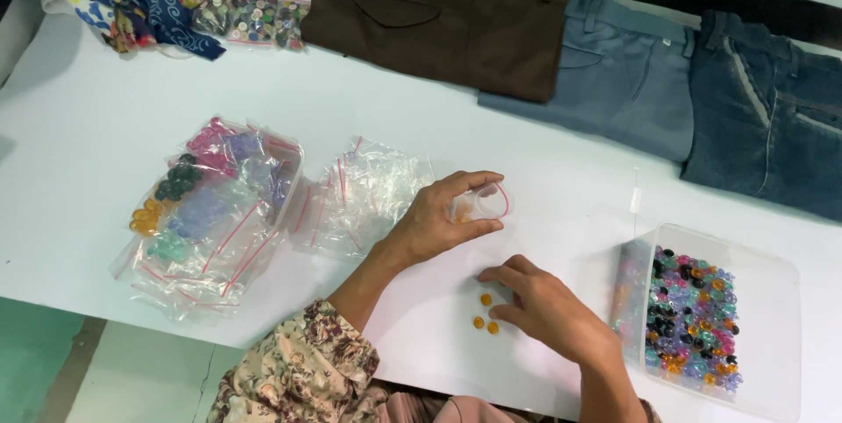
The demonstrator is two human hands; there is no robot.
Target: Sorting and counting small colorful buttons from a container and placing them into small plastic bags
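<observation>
My left hand [443, 217] holds a small clear zip bag [481, 204] with a red seal strip, its mouth held wide between thumb and fingers above the white table [105, 125]. A bit of orange shows inside the bag. My right hand [544, 304] rests on the table below it, fingertips curled beside three small orange buttons [484, 312]. A floral sleeve [303, 370] covers my left forearm.
A clear plastic tub [772, 300] of mixed coloured buttons stands at the right. Filled bags of sorted buttons [206, 204] and a pile of empty zip bags [364, 190] lie left. Brown trousers [438, 10], grey-blue trousers [627, 81] and jeans [772, 116] lie folded at the back.
</observation>
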